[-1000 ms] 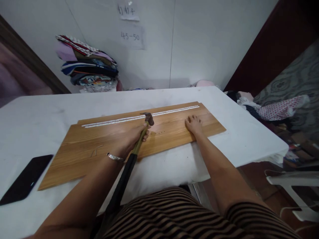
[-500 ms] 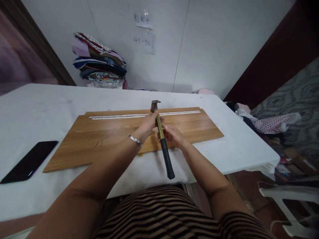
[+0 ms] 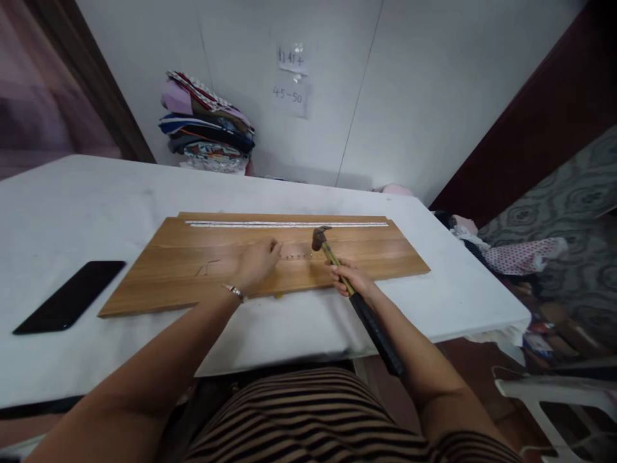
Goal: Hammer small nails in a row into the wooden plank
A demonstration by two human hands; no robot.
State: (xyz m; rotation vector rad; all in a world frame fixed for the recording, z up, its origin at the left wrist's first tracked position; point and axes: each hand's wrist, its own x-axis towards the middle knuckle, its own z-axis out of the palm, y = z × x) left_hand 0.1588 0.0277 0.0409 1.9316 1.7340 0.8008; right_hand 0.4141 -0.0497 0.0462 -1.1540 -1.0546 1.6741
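My right hand (image 3: pixel 351 278) is wrapped round the yellow part of a claw hammer's handle (image 3: pixel 369 318). The hammer's metal head (image 3: pixel 320 238) is held above the wooden board (image 3: pixel 164 283), its black grip angled down towards my forearm. My left hand (image 3: pixel 260 260) is low over the middle of the board, fingers curled together; whatever they may pinch is too small to make out. A short row of small nails (image 3: pixel 297 256) stands in the board between my two hands. Several loose nails (image 3: pixel 207 265) lie on the board left of my left hand.
Two white measuring strips (image 3: pixel 289 224) run along the board's far side. A black phone (image 3: pixel 70 297) lies on the white table (image 3: pixel 159 350) at left. Folded clothes (image 3: pixel 207 125) are stacked against the wall, which bears handwritten papers. A white plastic chair (image 3: pixel 540 402) stands at lower right.
The hammer has passed from my left hand to my right and moved right, its head lower. My left hand has let go and moved left, down to the board beside the nails.
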